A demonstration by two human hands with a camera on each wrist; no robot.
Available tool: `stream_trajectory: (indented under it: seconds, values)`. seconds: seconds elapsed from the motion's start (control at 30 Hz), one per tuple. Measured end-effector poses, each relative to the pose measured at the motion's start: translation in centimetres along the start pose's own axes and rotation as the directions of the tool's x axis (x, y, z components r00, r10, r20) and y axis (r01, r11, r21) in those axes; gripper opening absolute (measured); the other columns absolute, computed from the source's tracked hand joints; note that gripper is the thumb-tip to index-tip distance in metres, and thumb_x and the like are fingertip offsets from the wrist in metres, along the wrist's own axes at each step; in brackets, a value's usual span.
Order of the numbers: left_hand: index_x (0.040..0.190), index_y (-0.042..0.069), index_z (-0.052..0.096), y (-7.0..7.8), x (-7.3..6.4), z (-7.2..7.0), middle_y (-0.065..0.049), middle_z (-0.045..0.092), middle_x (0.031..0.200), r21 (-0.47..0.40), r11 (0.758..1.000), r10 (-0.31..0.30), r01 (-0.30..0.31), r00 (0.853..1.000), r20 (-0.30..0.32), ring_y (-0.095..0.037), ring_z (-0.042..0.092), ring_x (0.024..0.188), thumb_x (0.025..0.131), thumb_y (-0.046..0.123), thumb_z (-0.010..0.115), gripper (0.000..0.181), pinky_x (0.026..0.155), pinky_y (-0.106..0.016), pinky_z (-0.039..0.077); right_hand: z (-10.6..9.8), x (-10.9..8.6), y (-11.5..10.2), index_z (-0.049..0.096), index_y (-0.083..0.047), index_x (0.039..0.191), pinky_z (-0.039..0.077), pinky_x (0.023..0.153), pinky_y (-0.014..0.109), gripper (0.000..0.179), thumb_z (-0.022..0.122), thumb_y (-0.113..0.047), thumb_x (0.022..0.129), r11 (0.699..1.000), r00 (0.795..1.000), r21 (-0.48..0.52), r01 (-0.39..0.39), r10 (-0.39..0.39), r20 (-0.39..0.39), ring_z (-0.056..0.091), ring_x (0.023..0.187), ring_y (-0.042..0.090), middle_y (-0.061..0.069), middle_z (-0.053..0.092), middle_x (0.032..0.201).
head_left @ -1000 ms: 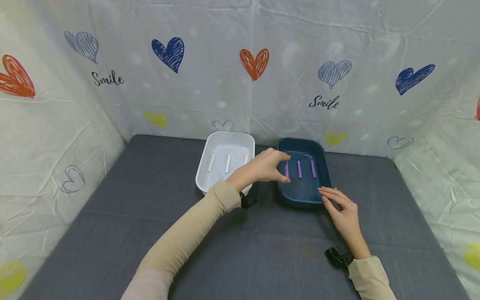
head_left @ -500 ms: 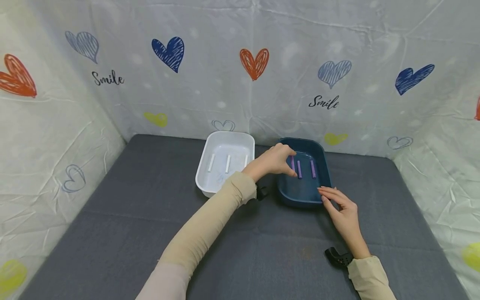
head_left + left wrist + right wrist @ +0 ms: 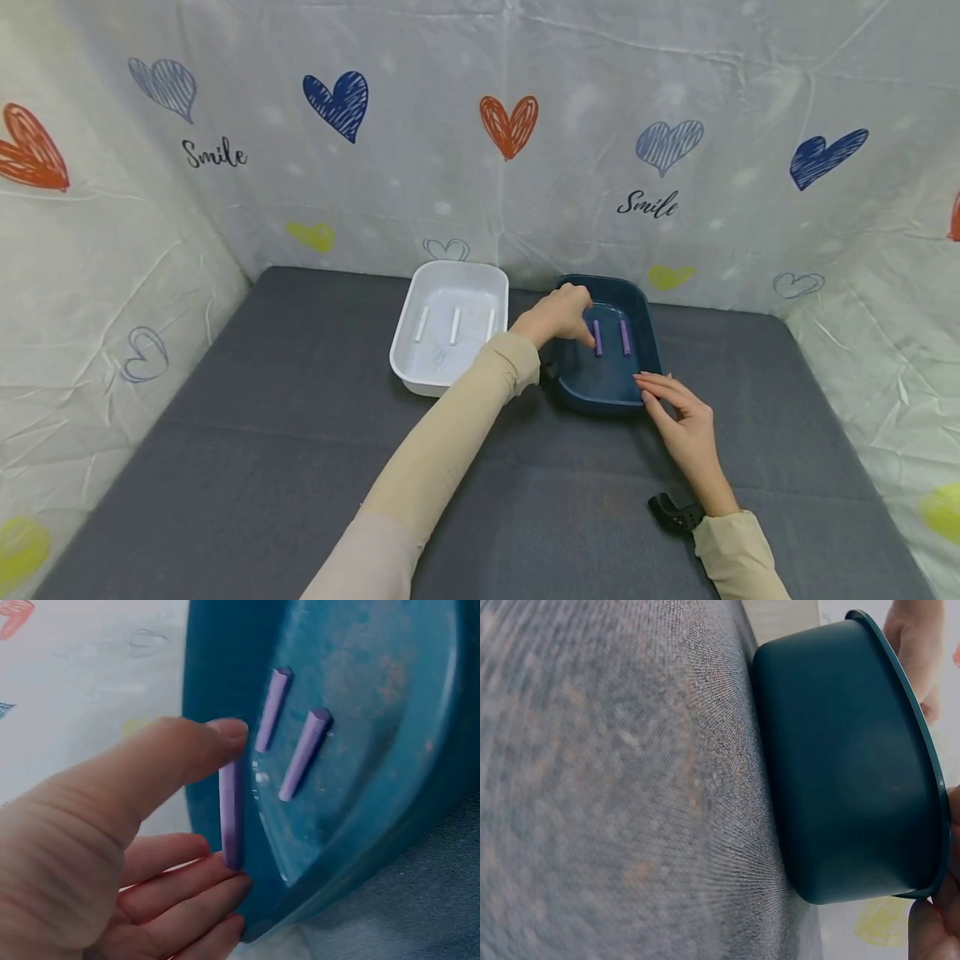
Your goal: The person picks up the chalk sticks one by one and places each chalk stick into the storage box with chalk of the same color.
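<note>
Over the left part of a dark blue plastic tub (image 3: 600, 385), my left hand (image 3: 557, 315) pinches a purple chalk stick (image 3: 232, 814) end to end between thumb and fingers. That stick is hidden behind the hand in the head view. Two more purple chalk sticks, one nearer the middle (image 3: 597, 339) and one farther right (image 3: 625, 337), lie side by side on the tub's floor. At the tub's near right corner, my right hand (image 3: 682, 423) pinches the rim, with the thumb (image 3: 928, 934) just below the edge in the right wrist view.
Left of the blue tub stands a white tub (image 3: 411, 362) holding three white chalk sticks, one being the middle stick (image 3: 455, 327). Both tubs sit at the back of a grey cloth-covered table (image 3: 300, 483). A white curtain (image 3: 570, 183) with printed hearts hangs behind and along both sides.
My left hand has moved right, farther into the blue tub, carrying the purple chalk stick. The right hand stays at the tub's rim.
</note>
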State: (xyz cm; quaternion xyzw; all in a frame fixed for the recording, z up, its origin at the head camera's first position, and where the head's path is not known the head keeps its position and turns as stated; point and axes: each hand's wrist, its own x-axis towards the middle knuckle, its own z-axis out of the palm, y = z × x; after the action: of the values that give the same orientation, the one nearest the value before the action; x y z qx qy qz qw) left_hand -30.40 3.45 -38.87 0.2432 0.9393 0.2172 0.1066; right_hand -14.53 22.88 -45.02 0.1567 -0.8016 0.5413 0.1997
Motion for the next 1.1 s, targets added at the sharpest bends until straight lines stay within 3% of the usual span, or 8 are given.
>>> stream_trajectory:
  seconds: [0.27, 0.53, 0.7, 1.1]
  values:
    - [0.129, 0.007, 0.061, 0.3, 0.7, -0.2, -0.007, 0.058, 0.126, 0.12, 0.992, -0.044, 0.041, 0.999, 0.027, -0.02, 0.057, 0.107, 0.079, 0.027, 0.085, 0.059, 0.088, -0.037, 0.052, 0.0, 0.1, 0.1, 0.07, 0.013, 0.111, 0.03, 0.116, 0.031, 0.021, 0.062, 0.013, 0.091, 1.0, 1.0, 0.008, 0.004, -0.004, -0.003, 0.061, 0.118, 0.023, 0.032, 0.064, 0.118]
    - [0.127, 0.009, 0.06, 1.1, 0.8, -0.7, -0.006, 0.057, 0.12, 0.155, 0.984, -0.098, 0.084, 0.992, 0.083, -0.019, 0.056, 0.099, 0.079, 0.02, 0.086, 0.056, 0.085, -0.036, 0.051, 0.0, 0.1, 0.1, 0.07, 0.013, 0.11, 0.03, 0.116, 0.033, 0.021, 0.062, 0.013, 0.091, 1.0, 1.0, 0.005, 0.005, -0.005, -0.004, 0.06, 0.118, 0.024, 0.032, 0.064, 0.118]
    - [0.121, 0.01, 0.063, 1.2, 0.8, -0.3, -0.005, 0.061, 0.117, 0.199, 0.975, -0.118, 0.1, 0.99, 0.08, -0.019, 0.058, 0.094, 0.077, 0.014, 0.087, 0.051, 0.083, -0.035, 0.053, 0.0, 0.1, 0.2, 0.07, 0.013, 0.111, 0.03, 0.116, 0.033, 0.021, 0.062, 0.013, 0.091, 1.0, 1.0, 0.014, 0.007, -0.007, -0.002, 0.06, 0.118, 0.026, 0.031, 0.064, 0.118]
    - [0.114, 0.012, 0.066, 0.6, 1.5, 1.0, -0.005, 0.064, 0.121, 0.305, 0.949, -0.106, 0.075, 0.991, 0.087, -0.027, 0.056, 0.11, 0.07, 0.009, 0.091, 0.051, 0.096, -0.037, 0.047, 0.0, -0.1, 0.1, 0.07, 0.012, 0.111, 0.03, 0.115, 0.03, 0.022, 0.062, 0.013, 0.091, 1.0, 1.0, 0.009, 0.007, -0.007, -0.002, 0.06, 0.118, 0.028, 0.03, 0.064, 0.118]
